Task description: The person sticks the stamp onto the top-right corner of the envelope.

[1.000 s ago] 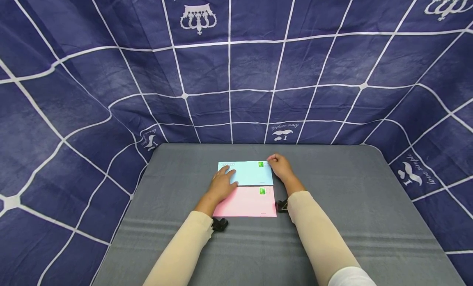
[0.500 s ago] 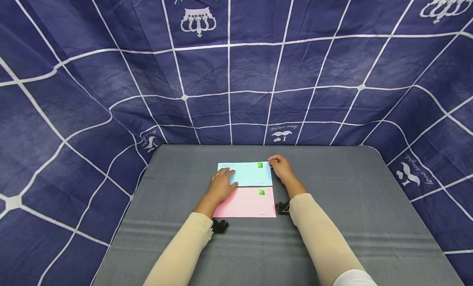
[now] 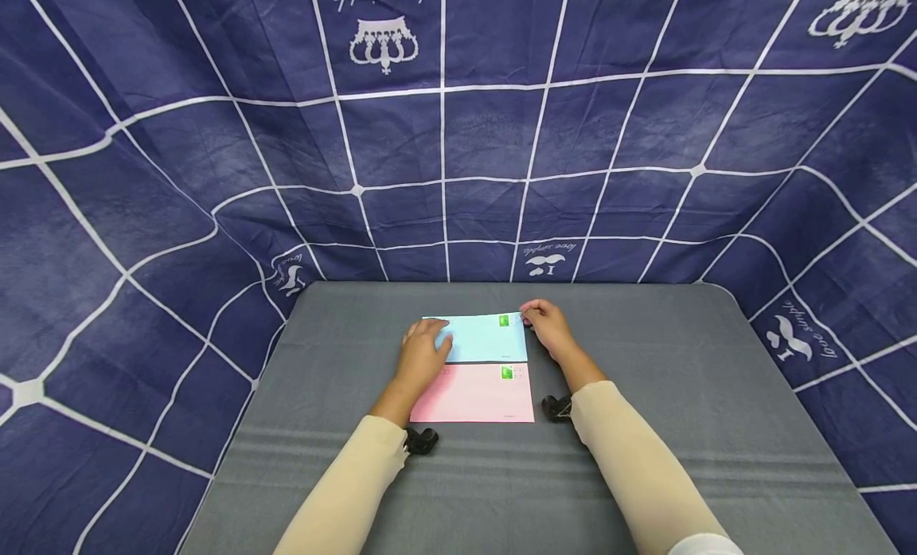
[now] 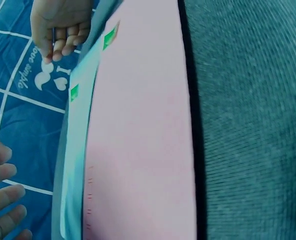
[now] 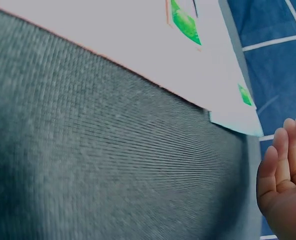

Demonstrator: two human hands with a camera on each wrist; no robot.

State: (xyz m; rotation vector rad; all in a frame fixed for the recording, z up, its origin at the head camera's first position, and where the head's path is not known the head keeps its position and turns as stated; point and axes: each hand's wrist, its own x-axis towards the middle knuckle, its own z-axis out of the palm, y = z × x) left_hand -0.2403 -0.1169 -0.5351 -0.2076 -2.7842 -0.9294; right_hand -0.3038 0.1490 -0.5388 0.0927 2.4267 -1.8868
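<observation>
A light blue envelope with a green stamp at its upper right lies on the grey table. Directly in front of it is a pink envelope, also bearing a green stamp. My left hand is over the blue envelope's left end, hiding part of it; its fingers look loosely spread in the left wrist view. At the blue envelope's top right corner is my right hand, fingertips close beside the edge. In the right wrist view its fingers are fairly straight, just beyond the corner.
The grey tabletop extends around both envelopes. A dark blue curtain with white grid lines hangs behind the table and along both sides. Small black wrist cameras hang under the sleeves.
My left hand has drawn back slightly to the left, uncovering more of the envelopes. The right hand has shifted a little right. Both envelopes stay nearly in place.
</observation>
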